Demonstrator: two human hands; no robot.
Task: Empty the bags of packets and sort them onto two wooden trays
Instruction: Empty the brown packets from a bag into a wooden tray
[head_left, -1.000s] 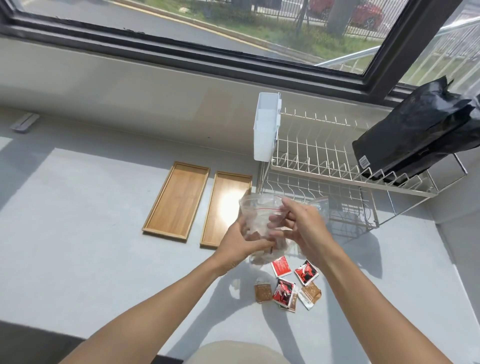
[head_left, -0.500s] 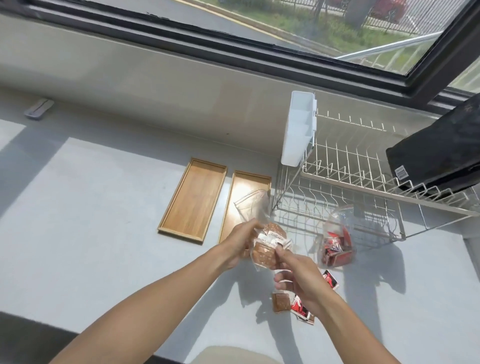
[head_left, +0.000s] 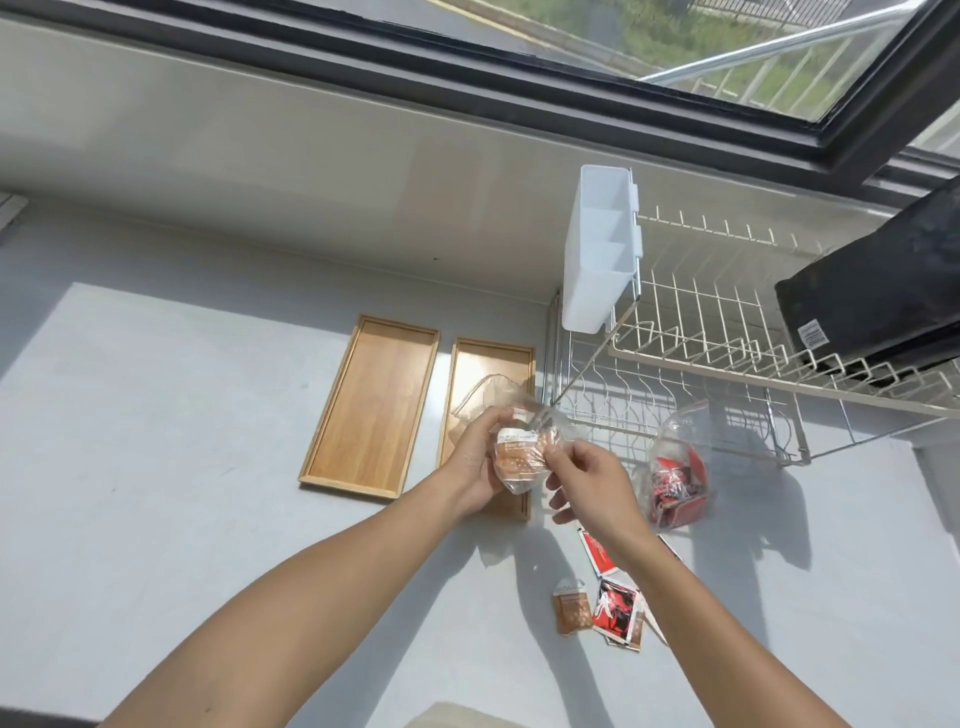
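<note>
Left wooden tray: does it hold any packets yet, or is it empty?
Empty. The left wooden tray shows only bare wood; loose packets lie on the counter.

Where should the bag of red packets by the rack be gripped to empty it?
Judging by its pose, grip the bag of red packets at its crumpled clear top, coming from above: it stands upright on the counter, the packets weigh down its bottom, and the dish rack crowds behind.

Brown packets (head_left: 521, 457), red packets (head_left: 675, 480)
</note>
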